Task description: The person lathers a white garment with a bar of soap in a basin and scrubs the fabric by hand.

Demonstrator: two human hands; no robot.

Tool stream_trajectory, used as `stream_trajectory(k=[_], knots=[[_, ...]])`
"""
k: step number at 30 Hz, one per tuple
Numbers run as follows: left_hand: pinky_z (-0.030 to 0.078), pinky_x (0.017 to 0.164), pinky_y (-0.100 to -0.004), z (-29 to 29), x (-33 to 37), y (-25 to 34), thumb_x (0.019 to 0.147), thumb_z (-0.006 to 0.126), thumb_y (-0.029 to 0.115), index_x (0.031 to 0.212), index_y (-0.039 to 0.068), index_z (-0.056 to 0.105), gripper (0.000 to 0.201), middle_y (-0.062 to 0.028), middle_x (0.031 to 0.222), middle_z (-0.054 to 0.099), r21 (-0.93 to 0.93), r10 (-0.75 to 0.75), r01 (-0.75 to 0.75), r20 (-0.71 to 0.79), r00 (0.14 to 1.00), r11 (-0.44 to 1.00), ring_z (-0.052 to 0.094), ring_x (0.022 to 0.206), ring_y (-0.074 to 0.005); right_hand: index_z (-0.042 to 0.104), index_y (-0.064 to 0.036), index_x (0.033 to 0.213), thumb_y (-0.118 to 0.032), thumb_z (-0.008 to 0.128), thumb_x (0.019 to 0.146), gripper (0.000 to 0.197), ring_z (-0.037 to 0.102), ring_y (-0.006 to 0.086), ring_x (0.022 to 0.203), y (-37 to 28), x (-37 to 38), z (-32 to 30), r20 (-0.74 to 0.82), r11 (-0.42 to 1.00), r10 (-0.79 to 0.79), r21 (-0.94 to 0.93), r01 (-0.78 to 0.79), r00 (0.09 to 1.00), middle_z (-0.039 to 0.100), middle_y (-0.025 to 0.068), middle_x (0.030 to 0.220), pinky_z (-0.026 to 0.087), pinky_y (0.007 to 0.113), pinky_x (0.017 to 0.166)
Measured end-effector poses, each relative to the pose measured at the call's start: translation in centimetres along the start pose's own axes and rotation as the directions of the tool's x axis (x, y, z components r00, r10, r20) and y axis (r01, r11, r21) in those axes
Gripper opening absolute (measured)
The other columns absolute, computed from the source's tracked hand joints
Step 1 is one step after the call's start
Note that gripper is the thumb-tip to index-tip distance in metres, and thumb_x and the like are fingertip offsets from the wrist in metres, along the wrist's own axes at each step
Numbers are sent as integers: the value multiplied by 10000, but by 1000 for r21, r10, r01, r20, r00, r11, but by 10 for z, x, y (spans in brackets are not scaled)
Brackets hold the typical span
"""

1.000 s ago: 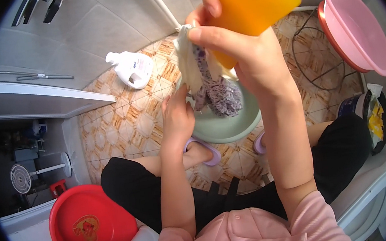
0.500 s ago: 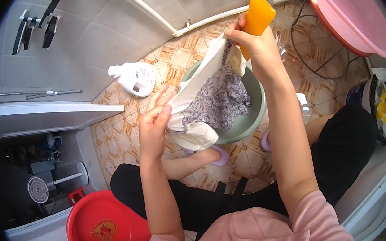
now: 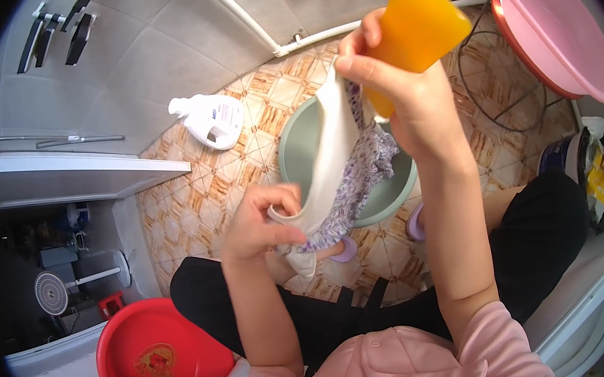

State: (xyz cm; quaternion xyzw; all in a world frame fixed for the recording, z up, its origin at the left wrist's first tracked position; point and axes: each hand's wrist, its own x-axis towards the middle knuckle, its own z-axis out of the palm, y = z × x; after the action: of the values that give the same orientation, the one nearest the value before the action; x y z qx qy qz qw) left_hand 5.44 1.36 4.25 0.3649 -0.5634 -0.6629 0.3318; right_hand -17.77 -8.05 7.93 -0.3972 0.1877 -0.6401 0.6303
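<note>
A white garment with a purple-and-white speckled patterned part [image 3: 367, 170] is stretched between my hands above a grey-green basin [image 3: 297, 148]. My left hand [image 3: 257, 223] is closed on its near left end, with the fingers curled over the white edge. Higher up and to the right, my right hand [image 3: 410, 94] pinches the far end of the white edge between thumb and finger. That same hand also clasps a smooth yellow-orange bar [image 3: 421, 22] that looks like laundry soap. The lower corner of the garment hangs near my left foot.
A white detergent bottle [image 3: 212, 120] stands on the tiled floor beyond my left hand. A red basin [image 3: 181, 366] is at lower left, and a pink basin [image 3: 559, 25] leans at upper right. A dark cable [image 3: 479, 105] loops over the floor. White pipes [image 3: 336, 34] run along the wall.
My left hand has gone from fingers spread along the cloth to curled around its edge. The garment is narrower and turned more upright. The yellow bar has tilted and come nearer.
</note>
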Motion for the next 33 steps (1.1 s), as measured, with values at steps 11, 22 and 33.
stream_trajectory(k=[11, 22, 33], knots=[[477, 852, -313, 54, 43, -83, 743, 706, 167, 1229, 25, 428, 577, -108, 1041, 576, -749, -213, -167, -383, 899, 641, 589, 942, -207, 472, -60, 820, -22, 617, 717, 182, 507, 110, 686, 93, -12, -10, -153, 878, 276, -362, -314, 949, 539, 27, 748, 413, 247, 626], [390, 979, -384, 47, 47, -102, 951, 415, 322, 1271, -5, 405, 458, -135, 1232, 512, -830, -242, -282, -435, 867, 482, 502, 1129, -256, 507, -22, 866, -200, 603, 797, 214, 545, 309, 652, 106, -45, -30, -484, 426, -178, -823, -376, 857, 561, 145, 727, 431, 390, 618], [329, 1017, -371, 75, 47, -114, 924, 410, 352, 1310, 59, 379, 485, -62, 1281, 466, -886, -380, -181, -357, 853, 427, 450, 1178, -199, 467, -13, 1245, -287, 626, 755, 583, 288, 345, 1307, 159, -67, -45, -159, 405, 48, -899, -165, 986, 371, 219, 1362, 158, 457, 1093]])
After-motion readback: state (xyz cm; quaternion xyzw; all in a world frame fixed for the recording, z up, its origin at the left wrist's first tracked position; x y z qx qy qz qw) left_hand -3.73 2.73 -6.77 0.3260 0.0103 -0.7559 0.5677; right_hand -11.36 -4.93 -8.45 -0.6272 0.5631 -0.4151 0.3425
